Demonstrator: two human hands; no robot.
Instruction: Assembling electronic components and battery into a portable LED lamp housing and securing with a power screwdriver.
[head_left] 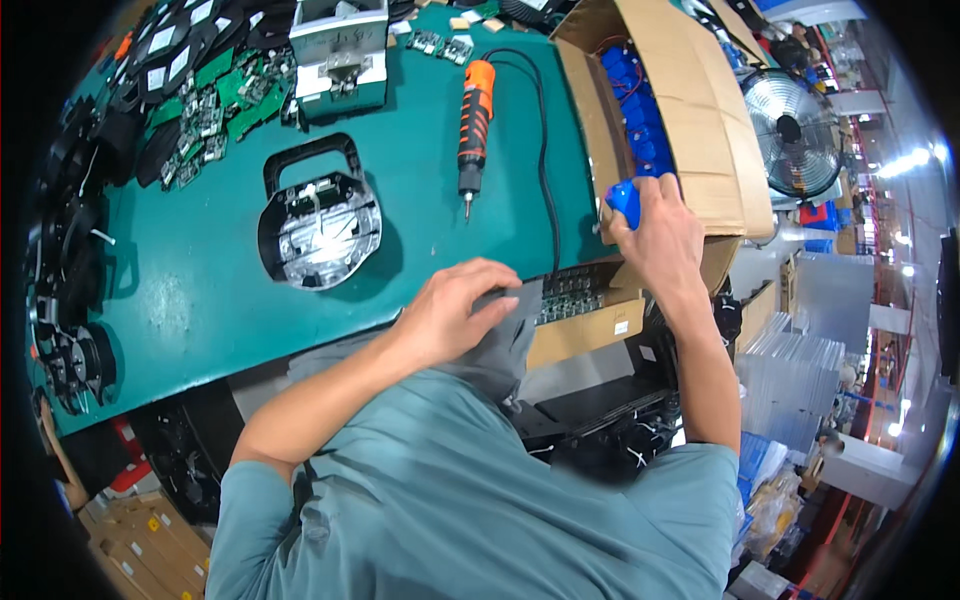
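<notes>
My right hand grips a blue battery pack at the near end of an open cardboard box. More blue packs with thin red wires lie in a row inside that box. My left hand hovers by the table's front edge, fingers loosely curled and apart, with nothing in it. On the green table, ahead and to the left, stands a black housing with a handle, its silvery hollow inside facing up. An orange and black electric screwdriver lies farther back, its bit pointing toward me.
Green circuit boards and black round parts crowd the back left, beside a grey-white metal fixture. A black cable runs down the table. Under its edge sits a carton of small boards. A fan stands right.
</notes>
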